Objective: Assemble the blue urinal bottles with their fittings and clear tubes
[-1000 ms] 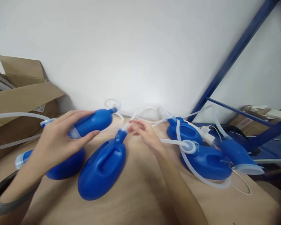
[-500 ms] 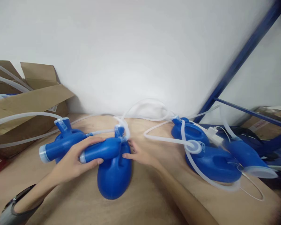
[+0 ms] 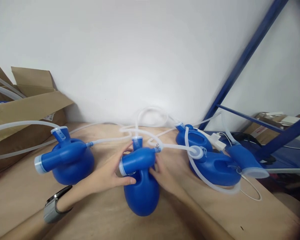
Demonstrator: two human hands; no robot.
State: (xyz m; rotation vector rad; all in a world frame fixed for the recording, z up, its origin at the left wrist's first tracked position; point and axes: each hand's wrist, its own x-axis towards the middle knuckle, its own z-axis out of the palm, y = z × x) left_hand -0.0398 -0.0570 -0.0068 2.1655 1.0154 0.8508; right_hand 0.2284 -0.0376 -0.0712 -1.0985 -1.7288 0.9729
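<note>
A blue plastic jug stands on the wooden table in the middle. Across its top lies a blue funnel piece with a clear rim and a clear tube at its tip. My left hand grips the funnel piece at its wide end. My right hand presses against the jug's right side, just under the funnel's narrow tip. A watch sits on my left wrist.
A second jug with funnel stands at the left, two more jugs with tubes at the right. An open cardboard box is at the far left. Blue shelf struts rise at the right.
The jug and funnel piece in my hands have shifted right, away from the left jug. My left hand now grips the funnel's wide end, and my right hand has moved to the jug's right side.
</note>
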